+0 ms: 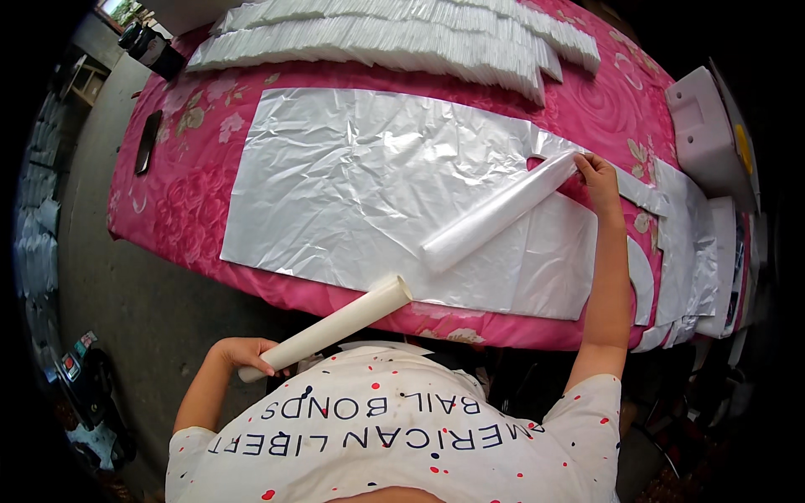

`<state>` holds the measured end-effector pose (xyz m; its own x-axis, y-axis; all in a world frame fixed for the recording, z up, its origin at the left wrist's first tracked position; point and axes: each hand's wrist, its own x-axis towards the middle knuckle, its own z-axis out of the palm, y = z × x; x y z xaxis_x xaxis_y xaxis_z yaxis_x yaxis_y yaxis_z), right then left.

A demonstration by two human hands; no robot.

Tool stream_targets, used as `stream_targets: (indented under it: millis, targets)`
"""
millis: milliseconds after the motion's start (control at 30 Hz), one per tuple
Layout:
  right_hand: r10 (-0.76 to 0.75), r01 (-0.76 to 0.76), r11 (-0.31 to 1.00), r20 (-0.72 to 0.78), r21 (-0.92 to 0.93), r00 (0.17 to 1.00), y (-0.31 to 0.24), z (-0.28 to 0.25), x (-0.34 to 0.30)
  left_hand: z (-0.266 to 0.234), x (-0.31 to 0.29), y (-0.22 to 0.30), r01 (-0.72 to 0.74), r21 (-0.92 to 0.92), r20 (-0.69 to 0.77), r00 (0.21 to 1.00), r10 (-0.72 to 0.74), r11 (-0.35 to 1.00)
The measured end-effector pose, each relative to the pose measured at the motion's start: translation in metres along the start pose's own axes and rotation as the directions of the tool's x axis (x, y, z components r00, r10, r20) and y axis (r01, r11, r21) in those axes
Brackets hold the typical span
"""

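Observation:
My left hand is closed round the lower end of a cream-coloured hollow tube, which slants up to the right in front of my shirt. Its open end is beside the table's near edge. In the fingertips of my right hand is one end of a long, narrow folded strip of translucent plastic. That strip slants down to the left across a wide, shiny, creased silvery-white plastic sheet lying flat on the table. The sheet has a cut-out at its right side, partly covered by the strip.
A pink flowered cloth covers the table. Long rows of folded white plastic line its far side. A dark phone and a black bottle-like thing are at the left. White bins and more plastic sheets stand right.

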<state>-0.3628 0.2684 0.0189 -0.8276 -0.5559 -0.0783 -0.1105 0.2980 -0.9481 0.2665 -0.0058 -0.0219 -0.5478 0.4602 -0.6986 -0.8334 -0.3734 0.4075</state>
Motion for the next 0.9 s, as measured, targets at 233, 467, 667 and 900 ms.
stream_targets:
  millis: [233, 467, 667, 900]
  targets:
    - [-0.008, 0.008, 1.000, 0.109, 0.005, 0.994, -0.015, 0.030, -0.004, 0.038, 0.002, 0.122, -0.071, 0.461, -0.071, 0.991, 0.117, 0.885]
    - [0.021, -0.035, 0.999, 0.333, 0.034, 0.943, -0.040, 0.093, 0.002, 0.089, 0.077, 0.252, 0.001, 0.996, 0.063, 0.732, 0.679, -0.093]
    - [0.049, -0.003, 0.991, 0.340, -0.135, 0.939, -0.050, 0.104, 0.005, 0.086, 0.126, 0.230, -0.187, 0.773, 0.620, 0.428, 0.658, -0.606]
    - [0.217, -0.082, 0.950, 0.448, -0.302, 0.867, -0.059, 0.099, 0.018, 0.095, 0.144, 0.189, -0.148, 0.825, 0.485, 0.679, 0.551, -0.545]
